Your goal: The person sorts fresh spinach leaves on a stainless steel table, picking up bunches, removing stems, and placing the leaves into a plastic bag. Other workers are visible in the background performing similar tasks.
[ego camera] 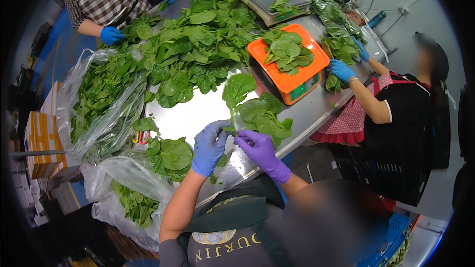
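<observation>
My left hand [210,146], in a blue glove, pinches the lower stem of a leafy green sprig [238,88]. My right hand [262,152], in a purple glove, has thumb and fingertips closed on the same stem's bottom end. The sprig's broad leaf stands above both hands. Just beyond my right hand lies a bunch of round-leaved greens [261,113]; whether it touches my fingers is hard to tell. To the left of my left hand, more loose greens [174,155] rest on the metal table [193,109].
A large heap of greens [196,40] covers the far table. An orange scale [289,63] and a grey scale [276,2] hold leaves. Plastic bags of greens [111,92] line the left side, near red-and-yellow handles [141,137]. Co-workers' gloved hands [341,70] are at the right and back.
</observation>
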